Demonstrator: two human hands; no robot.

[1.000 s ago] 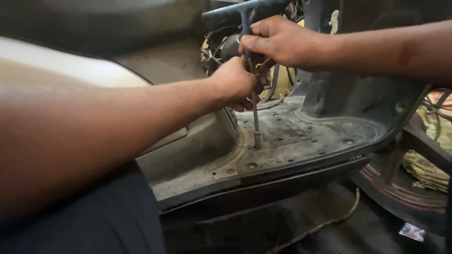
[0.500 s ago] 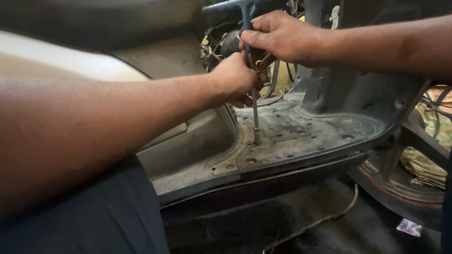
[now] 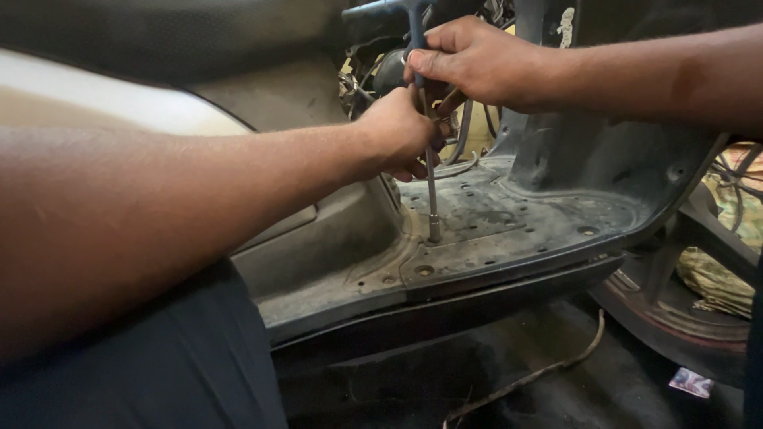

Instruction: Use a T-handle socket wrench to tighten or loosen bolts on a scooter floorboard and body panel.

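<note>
Tangled wires (image 3: 362,75) behind; spoked wheel (image 3: 699,278) at right; frayed cord (image 3: 540,373) and paper scrap (image 3: 690,382) on dark ground

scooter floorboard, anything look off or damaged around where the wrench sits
The floorboard is bare, grimy plastic with open screw holes. A loose cord trails on the ground below. The T-handle wrench stands upright, held by both hands.
</note>
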